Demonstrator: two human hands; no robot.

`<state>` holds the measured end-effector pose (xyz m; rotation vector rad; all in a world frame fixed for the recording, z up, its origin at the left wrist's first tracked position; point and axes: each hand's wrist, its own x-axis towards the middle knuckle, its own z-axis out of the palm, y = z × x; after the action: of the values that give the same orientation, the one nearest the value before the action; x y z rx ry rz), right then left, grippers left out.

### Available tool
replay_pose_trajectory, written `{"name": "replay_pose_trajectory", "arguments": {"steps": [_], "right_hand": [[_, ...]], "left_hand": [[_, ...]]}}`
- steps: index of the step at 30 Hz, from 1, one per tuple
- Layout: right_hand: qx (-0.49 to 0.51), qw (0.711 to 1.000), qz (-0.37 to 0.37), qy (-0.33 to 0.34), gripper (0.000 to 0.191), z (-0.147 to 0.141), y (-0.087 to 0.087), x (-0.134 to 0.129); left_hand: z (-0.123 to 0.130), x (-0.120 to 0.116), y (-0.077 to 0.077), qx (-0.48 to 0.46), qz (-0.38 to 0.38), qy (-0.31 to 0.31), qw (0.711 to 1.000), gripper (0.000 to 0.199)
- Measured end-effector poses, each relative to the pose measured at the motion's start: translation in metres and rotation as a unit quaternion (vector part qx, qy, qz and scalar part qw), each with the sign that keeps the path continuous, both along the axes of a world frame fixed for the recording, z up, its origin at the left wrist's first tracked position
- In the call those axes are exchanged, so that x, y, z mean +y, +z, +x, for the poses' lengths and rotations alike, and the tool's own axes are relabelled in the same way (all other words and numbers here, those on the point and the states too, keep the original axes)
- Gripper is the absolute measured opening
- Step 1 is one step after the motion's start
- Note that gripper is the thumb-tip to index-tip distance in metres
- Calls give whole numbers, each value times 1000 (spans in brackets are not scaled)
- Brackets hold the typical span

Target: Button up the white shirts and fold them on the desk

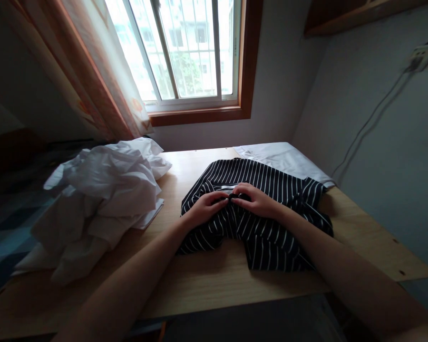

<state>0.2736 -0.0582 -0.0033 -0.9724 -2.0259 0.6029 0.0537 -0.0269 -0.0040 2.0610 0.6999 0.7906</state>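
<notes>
A black shirt with white stripes (249,171) lies spread and partly crumpled on the wooden table (196,285). At its collar, my left hand (205,208) pinches the dark cloth between thumb and fingers. My right hand (255,199) pinches the same collar edge, its fingertips almost meeting those of the left. A pale label or lining shows just behind the fingertips. Whether a button sits between the fingers is too small to make out.
Heaped white cloth (107,190) covers the table's left side. A folded white garment (288,159) lies at the back right. Beyond the table are a window (185,52), a curtain (103,71) and a wall with a hanging cable (369,121).
</notes>
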Motion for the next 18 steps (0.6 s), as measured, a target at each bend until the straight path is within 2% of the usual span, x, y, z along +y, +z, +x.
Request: {"name": "replay_pose_trajectory", "arguments": {"steps": [3, 9, 18], "right_hand": [[45, 998, -52, -3, 22, -1, -2, 0], [137, 984, -102, -45, 25, -4, 0, 5], [192, 967, -163, -27, 26, -7, -4, 7]], "left_hand": [[0, 1, 0, -3, -1, 10, 1000, 27], [4, -1, 1, -8, -6, 30, 999, 26], [7, 1, -3, -27, 4, 31, 999, 27]]}}
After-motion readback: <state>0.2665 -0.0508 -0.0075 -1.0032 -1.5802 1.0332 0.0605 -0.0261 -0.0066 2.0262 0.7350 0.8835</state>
